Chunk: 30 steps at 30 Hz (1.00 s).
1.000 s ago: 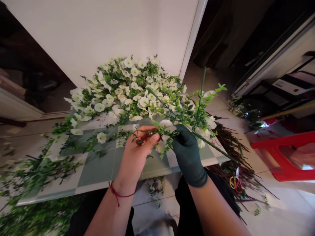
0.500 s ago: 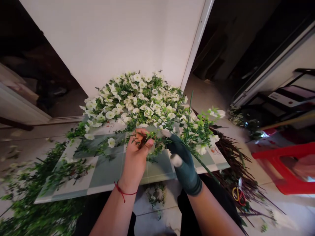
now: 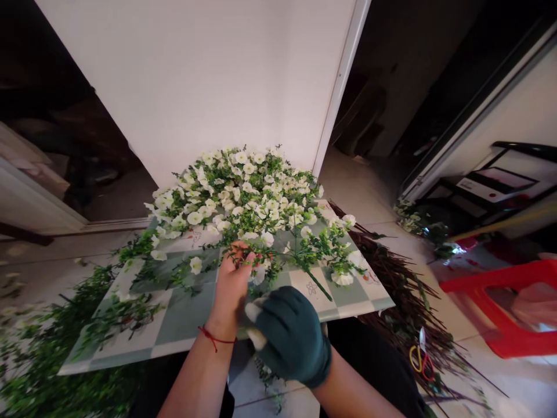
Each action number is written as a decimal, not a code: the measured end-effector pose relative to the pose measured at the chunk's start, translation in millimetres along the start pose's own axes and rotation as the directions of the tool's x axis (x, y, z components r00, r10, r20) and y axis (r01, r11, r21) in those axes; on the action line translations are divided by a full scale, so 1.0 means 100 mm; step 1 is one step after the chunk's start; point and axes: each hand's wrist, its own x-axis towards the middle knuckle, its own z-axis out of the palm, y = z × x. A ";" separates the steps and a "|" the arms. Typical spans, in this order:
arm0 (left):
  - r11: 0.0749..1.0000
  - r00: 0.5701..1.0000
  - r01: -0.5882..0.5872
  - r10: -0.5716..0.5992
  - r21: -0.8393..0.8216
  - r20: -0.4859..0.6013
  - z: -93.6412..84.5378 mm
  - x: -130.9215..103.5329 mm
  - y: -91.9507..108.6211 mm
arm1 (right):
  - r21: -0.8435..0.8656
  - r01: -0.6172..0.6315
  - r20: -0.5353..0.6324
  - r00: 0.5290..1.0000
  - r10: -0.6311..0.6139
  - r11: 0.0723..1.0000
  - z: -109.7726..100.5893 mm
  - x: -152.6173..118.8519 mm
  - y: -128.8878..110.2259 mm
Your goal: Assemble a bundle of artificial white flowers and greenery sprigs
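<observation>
My bare left hand (image 3: 235, 276), with a red string bracelet at its wrist, is closed on a leafy green flower sprig (image 3: 270, 268) over the table. My right hand (image 3: 285, 334) wears a dark green glove with pale fingertips. Its fingers are curled in beside my left wrist, above the table's near edge, and whatever they hold, if anything, is hidden. Beyond and right of my hands lies a flower bush (image 3: 317, 284) with a thick green stem pointing toward me. Behind it is a heap of white flowers (image 3: 248, 191) with green leaves.
The checked tabletop (image 3: 183, 313) carries loose greenery (image 3: 126, 316) at left. More green foliage (image 3: 52, 360) lies on the floor left. Right of the table are brown stems (image 3: 391, 273), scissors (image 3: 421, 357) and a red stool (image 3: 491, 290). A white panel (image 3: 217, 75) stands behind.
My right hand has come away from the stemmed flower bush, moved down and left toward my left wrist and curled up. That bush now rests lower on the table. My left hand keeps its sprig.
</observation>
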 end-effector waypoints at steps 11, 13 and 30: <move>0.996 0.987 -0.087 0.083 0.029 0.135 0.08 -0.15 0.13 | -0.111 -0.619 -0.124 0.785 0.607 0.778 -0.54 0.34 0.02; 0.992 0.980 -0.111 0.101 0.055 0.169 0.10 -0.20 0.14 | -0.125 -0.666 -0.129 0.746 0.654 0.735 -0.44 0.29 0.10; 0.982 0.959 -0.159 0.131 0.097 0.250 0.33 -0.48 0.41 | -0.026 -0.626 -0.429 0.711 0.557 0.779 -0.74 0.32 -0.09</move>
